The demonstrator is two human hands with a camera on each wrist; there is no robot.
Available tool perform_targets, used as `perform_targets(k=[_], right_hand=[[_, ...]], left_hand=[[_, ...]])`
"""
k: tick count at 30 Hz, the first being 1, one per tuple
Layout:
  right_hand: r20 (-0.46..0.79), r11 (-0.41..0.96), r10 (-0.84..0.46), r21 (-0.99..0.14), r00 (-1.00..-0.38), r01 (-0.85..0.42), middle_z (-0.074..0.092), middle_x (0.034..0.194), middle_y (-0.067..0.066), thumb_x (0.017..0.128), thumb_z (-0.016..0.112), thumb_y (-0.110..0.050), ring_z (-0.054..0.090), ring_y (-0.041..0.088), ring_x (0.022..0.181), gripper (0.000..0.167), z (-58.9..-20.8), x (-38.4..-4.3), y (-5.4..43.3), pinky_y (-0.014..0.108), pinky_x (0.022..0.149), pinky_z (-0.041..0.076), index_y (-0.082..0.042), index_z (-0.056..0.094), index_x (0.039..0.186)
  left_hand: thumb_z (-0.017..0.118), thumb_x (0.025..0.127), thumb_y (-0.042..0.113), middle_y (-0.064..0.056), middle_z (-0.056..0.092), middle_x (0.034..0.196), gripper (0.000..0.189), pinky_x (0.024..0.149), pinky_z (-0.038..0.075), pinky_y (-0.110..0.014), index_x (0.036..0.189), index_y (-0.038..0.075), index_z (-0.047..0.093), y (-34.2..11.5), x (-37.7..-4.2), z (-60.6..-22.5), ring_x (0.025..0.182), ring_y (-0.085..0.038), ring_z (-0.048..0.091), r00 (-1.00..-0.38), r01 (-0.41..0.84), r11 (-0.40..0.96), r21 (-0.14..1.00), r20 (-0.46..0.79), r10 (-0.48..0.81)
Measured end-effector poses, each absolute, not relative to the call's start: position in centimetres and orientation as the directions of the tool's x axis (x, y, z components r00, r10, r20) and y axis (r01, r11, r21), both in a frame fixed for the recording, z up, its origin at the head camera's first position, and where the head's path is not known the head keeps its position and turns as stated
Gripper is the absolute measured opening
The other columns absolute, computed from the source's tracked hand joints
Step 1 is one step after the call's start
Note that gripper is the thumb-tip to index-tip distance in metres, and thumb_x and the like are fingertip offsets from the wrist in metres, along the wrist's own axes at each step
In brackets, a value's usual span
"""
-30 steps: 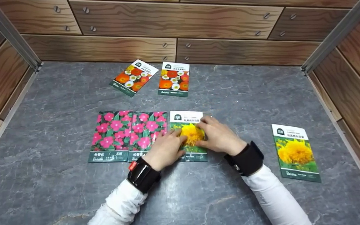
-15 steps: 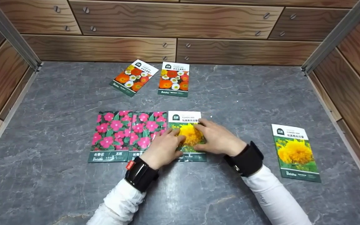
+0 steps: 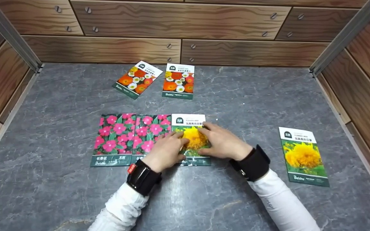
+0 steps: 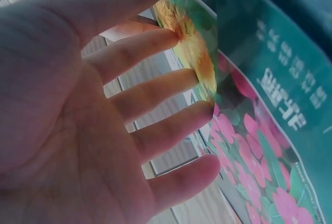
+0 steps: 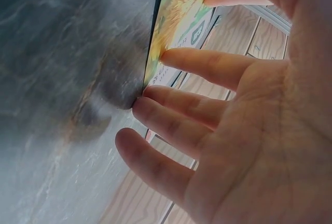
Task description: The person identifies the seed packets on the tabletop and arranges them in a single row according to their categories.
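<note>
A seed packet with a yellow flower (image 3: 194, 138) lies flat on the grey marbled table, its left edge against a pink-flower seed packet (image 3: 146, 128). My left hand (image 3: 165, 150) rests fingertips across the seam between these two packets, fingers spread and fairly straight. At the yellow packet's right side is my right hand (image 3: 225, 141), with some fingertips on its face and others along its edge; the right wrist view shows those fingers (image 5: 176, 123) extended. Another pink-flower packet (image 3: 112, 134) completes the row at left. Part of the middle packet is hidden under my left hand.
Two orange-and-white flower packets, one tilted (image 3: 137, 79) and one straight (image 3: 178, 81), lie toward the back. A second yellow-flower packet (image 3: 303, 157) lies slightly turned at the right. Wood-patterned walls (image 3: 185, 22) enclose the table at back and sides.
The yellow-flower packet under my hands has slid left a little, up against the middle pink packet. Both hands have shifted slightly left with it. The other packets have stayed put.
</note>
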State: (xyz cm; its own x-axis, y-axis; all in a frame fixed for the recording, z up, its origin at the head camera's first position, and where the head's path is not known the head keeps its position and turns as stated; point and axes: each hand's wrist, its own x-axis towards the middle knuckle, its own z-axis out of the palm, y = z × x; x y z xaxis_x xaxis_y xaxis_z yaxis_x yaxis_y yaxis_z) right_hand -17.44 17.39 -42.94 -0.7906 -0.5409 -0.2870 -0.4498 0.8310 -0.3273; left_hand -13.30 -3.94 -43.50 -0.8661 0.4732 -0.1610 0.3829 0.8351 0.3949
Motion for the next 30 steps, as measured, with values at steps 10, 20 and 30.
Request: perform_targets(k=[10,20,30], right_hand=[[-0.241,0.828,-0.529,-0.358,-0.813,-0.432,0.034,0.168,0.028,0.094,0.076,-0.043,0.04,0.048,0.154,0.083,-42.6,-17.4,17.8,0.063,0.126,0.036,-0.003,0.043,0.159],[-0.122,0.839,-0.453,-0.393,-0.883,-0.376,0.036,0.169,0.025,0.103,0.066,-0.037,0.038,0.046,0.155,0.069,-41.8,-17.1,20.4,0.063,0.127,0.034,-0.004,0.044,0.159],[-0.032,0.862,-0.328,-0.419,-0.944,-0.285,0.04,0.164,0.03,0.105,0.065,-0.028,0.04,0.05,0.152,0.061,-41.7,-13.6,26.5,0.066,0.125,0.034,0.0,0.048,0.155]], left_hand=[[0.076,0.097,0.03,-0.019,0.052,0.16,0.048,0.122,0.04,-0.066,0.14,0.01,0.066,-4.0,-13.6,-43.6,0.147,-0.044,0.051,-0.882,0.375,0.798,0.472,-0.083,0.463],[0.069,0.102,0.032,-0.024,0.052,0.159,0.053,0.118,0.048,-0.062,0.148,0.008,0.06,-2.2,-13.5,-43.8,0.144,-0.045,0.054,-0.92,0.371,0.737,0.566,0.112,0.377],[0.07,0.102,0.03,-0.018,0.055,0.157,0.052,0.116,0.051,-0.055,0.149,0.01,0.059,-0.1,-12.2,-43.6,0.143,-0.038,0.057,-0.91,0.403,0.662,0.632,0.203,0.36]])
